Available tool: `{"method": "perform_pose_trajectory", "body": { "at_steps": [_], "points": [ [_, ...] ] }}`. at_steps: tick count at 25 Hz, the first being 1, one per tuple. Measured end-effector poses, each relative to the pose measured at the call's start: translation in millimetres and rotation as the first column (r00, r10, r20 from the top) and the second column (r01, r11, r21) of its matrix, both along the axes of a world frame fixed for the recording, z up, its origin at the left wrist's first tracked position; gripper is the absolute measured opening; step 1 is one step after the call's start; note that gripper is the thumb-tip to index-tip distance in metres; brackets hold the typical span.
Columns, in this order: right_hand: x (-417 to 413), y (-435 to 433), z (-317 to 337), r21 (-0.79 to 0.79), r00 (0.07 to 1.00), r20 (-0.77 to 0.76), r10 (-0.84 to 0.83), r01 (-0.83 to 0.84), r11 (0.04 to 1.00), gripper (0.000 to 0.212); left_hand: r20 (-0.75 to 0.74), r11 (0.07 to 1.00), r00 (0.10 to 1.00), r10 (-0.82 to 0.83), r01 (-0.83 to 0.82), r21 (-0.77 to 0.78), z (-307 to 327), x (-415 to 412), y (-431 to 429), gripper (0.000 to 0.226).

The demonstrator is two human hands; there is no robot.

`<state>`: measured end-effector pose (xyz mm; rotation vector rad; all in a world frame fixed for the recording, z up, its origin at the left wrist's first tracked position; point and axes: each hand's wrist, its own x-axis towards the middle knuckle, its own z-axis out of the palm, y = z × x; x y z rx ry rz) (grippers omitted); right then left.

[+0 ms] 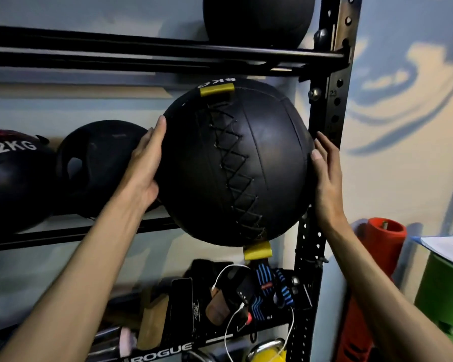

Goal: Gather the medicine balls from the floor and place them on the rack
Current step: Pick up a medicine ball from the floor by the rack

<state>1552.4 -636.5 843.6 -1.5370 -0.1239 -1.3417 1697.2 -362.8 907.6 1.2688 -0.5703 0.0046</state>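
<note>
I have the 6 kg medicine ball (233, 163) pressed between both palms at the right end of the rack's middle shelf (63, 233), and I cannot tell whether it bears on the rails yet or hangs just in front of them. Neither grip closes round anything: the left grip (144, 165) lies flat against the ball's left side with fingers straight, and the right grip (327, 176) is spread flat on its right side, so only squeeze and friction carry the weight. That is my first worry. The leather looks smooth, and if either palm eases off before the ball sits between the rails, I expect it to slide down onto the lower shelf, where wrist wraps (267, 283), a white cable (228, 317) and a yellow kettlebell (267, 351) lie right beneath it. The second is the right grip's fingers (324, 145), which sit in the narrow space between the ball and the rack upright (332, 82); pushing the ball straight in or to the right could pinch them against the steel. To the left, the handled ball (100, 163) is just beside my left grip, so a sideways shove might roll it into the 2KG ball (11, 178). The ball's top is also close under the upper crossbar (141, 56), and lifting too high could snag it there.
</note>
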Motion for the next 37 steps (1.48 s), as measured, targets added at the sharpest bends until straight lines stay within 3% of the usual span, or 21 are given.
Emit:
{"method": "perform_pose_trajectory", "body": {
  "at_steps": [2, 4, 7, 9, 11, 15, 22, 26, 30, 33, 37],
  "points": [
    [11.2, -3.5, 3.6, -0.038, 0.998, -0.026, -0.05, 0.049, 0.998, 0.048, -0.009, 0.999, 1.0, 0.02, -0.019, 0.03, 10.8, 10.2, -10.3, 0.065],
    [21.0, -8.1, 13.3, -0.021, 0.993, -0.067, -0.095, 0.094, 0.995, 0.044, 0.029, 0.999, 0.999, 0.043, -0.044, 0.022, 18.6, 11.3, -19.2, 0.079],
    [38.6, -23.0, 35.5, 0.051, 0.985, -0.139, -0.104, 0.112, 0.992, 0.046, 0.282, 0.997, 0.957, 0.076, -0.08, 0.001, 0.6, 10.0, -29.3, 0.083],
    [53.0, -30.1, 49.5, 0.09, 0.979, -0.187, -0.083, 0.101, 0.991, 0.055, 0.468, 0.985, 0.88, 0.082, -0.142, 0.094, -28.4, 11.6, -30.8, 0.078],
    [64.6, -26.7, 51.2, 0.075, 0.971, -0.221, -0.09, 0.109, 0.991, 0.063, 0.547, 0.949, 0.831, 0.104, -0.248, 0.196, -48.3, 18.6, -31.6, 0.082],
    [83.1, -14.9, 10.0, 0.022, 0.972, -0.222, -0.082, 0.089, 0.996, 0.058, 0.462, 0.912, 0.864, 0.202, -0.338, 0.234, -39.8, 36.7, -45.4, 0.081],
    [77.9, -11.5, 0.2, -0.002, 0.959, -0.257, -0.123, 0.127, 0.992, 0.059, 0.487, 0.876, 0.83, 0.271, -0.423, 0.234, -48.3, 41.0, -55.4, 0.075],
    [56.7, 11.2, -64.0, -0.01, 0.932, -0.288, -0.222, 0.229, 0.973, 0.06, 0.526, 0.857, 0.76, 0.382, -0.504, 0.105, -105.2, 16.2, -49.0, 0.067],
    [31.6, 50.9, -158.9, -0.103, 0.835, -0.489, -0.253, 0.233, 0.967, 0.038, 0.588, 0.865, 0.735, 0.339, -0.489, 0.113, -200.7, -0.5, -27.9, 0.046],
    [8.3, 89.0, -243.6, -0.156, 0.736, -0.639, -0.226, 0.164, 0.974, 0.022, 0.518, 0.84, 0.815, 0.26, -0.455, 0.294, -294.9, -14.9, -5.2, 0.033],
    [-22.9, 126.4, -354.4, -0.131, 0.52, -0.843, -0.141, 0.057, 0.99, 0.017, 0.348, 0.719, 0.923, 0.161, -0.352, 0.6, -413.7, -49.6, 26.2, 0.029]
  ]
}}
